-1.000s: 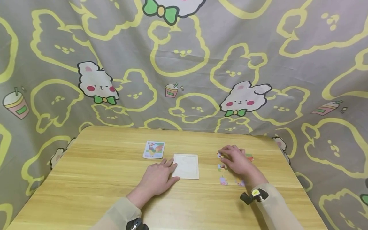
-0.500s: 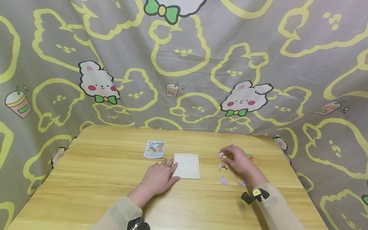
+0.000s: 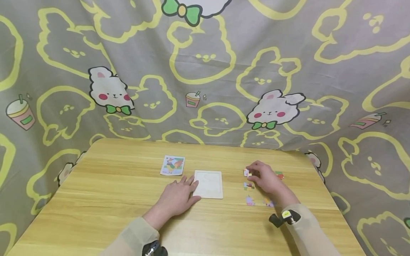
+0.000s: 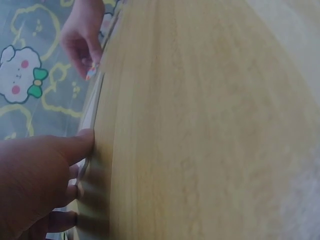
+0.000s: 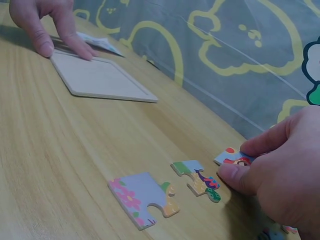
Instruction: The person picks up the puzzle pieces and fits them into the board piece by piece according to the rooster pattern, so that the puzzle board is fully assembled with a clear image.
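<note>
Yellow wood-grain tabletop (image 3: 112, 174): right hand (image 3: 266, 179) is still pinching an unplaced blue-red jigsaw piece (image 5: 232, 155); left hand (image 3: 176, 199) is touching a square white tray (image 3: 208, 185).

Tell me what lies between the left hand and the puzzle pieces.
The tray, touched by the left hand, then bare table up to the puzzle pieces. The head and right wrist views both show this.

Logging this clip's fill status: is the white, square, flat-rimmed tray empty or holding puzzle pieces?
Empty, as far as visible: the tray shows only bare white floor; the left hand covers part of its left edge.
</note>
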`<move>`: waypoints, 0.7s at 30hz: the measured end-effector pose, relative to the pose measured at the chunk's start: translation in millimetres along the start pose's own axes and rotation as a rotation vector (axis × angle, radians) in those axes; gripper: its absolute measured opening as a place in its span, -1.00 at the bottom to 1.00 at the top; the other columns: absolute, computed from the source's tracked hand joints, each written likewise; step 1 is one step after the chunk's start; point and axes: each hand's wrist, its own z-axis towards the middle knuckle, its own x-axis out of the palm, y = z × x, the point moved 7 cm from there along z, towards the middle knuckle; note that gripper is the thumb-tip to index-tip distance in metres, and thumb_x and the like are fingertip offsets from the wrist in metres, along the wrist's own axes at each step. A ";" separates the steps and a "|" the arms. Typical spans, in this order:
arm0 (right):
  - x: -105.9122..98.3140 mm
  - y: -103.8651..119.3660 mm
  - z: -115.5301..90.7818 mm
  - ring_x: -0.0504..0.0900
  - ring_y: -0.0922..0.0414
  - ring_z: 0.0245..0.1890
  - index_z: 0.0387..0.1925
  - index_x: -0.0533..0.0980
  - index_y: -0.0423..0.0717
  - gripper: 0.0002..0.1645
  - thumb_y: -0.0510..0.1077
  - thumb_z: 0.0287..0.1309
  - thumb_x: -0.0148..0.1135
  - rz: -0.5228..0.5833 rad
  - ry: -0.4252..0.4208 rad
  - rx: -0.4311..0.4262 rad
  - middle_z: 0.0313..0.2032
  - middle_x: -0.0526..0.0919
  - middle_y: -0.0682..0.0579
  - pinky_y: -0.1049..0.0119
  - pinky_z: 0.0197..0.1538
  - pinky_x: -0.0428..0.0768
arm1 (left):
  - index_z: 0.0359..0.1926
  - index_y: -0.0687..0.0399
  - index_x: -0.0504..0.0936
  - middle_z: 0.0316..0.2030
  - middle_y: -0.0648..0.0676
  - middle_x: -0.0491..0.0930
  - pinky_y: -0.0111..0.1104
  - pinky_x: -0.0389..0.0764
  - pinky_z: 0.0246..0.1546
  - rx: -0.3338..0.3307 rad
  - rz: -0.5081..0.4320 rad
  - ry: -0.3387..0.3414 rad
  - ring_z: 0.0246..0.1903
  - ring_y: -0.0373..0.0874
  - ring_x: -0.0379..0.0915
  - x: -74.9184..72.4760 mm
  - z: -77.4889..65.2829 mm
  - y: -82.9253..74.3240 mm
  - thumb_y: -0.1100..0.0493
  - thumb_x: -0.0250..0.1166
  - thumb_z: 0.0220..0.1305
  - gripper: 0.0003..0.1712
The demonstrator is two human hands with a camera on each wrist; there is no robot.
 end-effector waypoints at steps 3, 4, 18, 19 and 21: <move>-0.7 1.1 -0.5 0.62 0.07 -0.12 0.16 0.64 -0.40 -0.54 -0.44 0.23 0.45 0.001 0.006 -0.008 -0.05 0.64 -0.05 0.11 -0.01 0.69 | 0.43 0.05 0.60 0.47 0.17 0.43 0.19 0.57 0.20 0.001 0.007 0.003 0.40 0.27 0.40 -0.4 -0.3 0.3 -0.31 0.20 0.52 -0.28; -0.9 1.1 -0.8 0.63 0.07 -0.12 0.17 0.63 -0.41 -0.54 -0.45 0.22 0.44 0.002 0.008 -0.008 -0.04 0.64 -0.05 0.11 -0.01 0.69 | 0.43 0.05 0.60 0.47 0.17 0.43 0.18 0.58 0.20 0.001 0.010 0.004 0.40 0.26 0.40 -0.3 -0.3 0.4 -0.32 0.19 0.53 -0.28; -3.0 6.4 -2.7 0.60 0.10 -0.16 0.13 0.64 -0.35 -0.61 -0.41 0.28 0.42 0.068 -0.012 -0.014 -0.14 0.63 0.02 0.16 -0.02 0.68 | 0.46 0.07 0.56 0.48 0.15 0.42 0.19 0.55 0.23 0.022 0.019 0.013 0.41 0.24 0.39 2.2 -0.9 -0.3 -0.31 0.14 0.56 -0.28; -3.2 7.9 -2.4 0.60 0.11 -0.16 0.13 0.64 -0.34 -0.62 -0.40 0.29 0.43 0.065 -0.012 -0.021 -0.14 0.63 0.02 0.19 -0.03 0.68 | 0.46 0.07 0.56 0.48 0.14 0.42 0.19 0.56 0.23 0.022 0.019 0.008 0.41 0.24 0.39 2.1 -0.9 -0.1 -0.31 0.14 0.56 -0.27; -3.8 11.1 -1.9 0.60 0.12 -0.17 0.14 0.64 -0.32 -0.62 -0.38 0.30 0.42 0.069 -0.009 -0.029 -0.13 0.63 0.03 0.22 -0.06 0.67 | 0.47 0.06 0.54 0.48 0.12 0.42 0.18 0.56 0.22 0.022 0.021 0.000 0.41 0.23 0.40 2.2 -0.8 0.6 -0.32 0.13 0.56 -0.26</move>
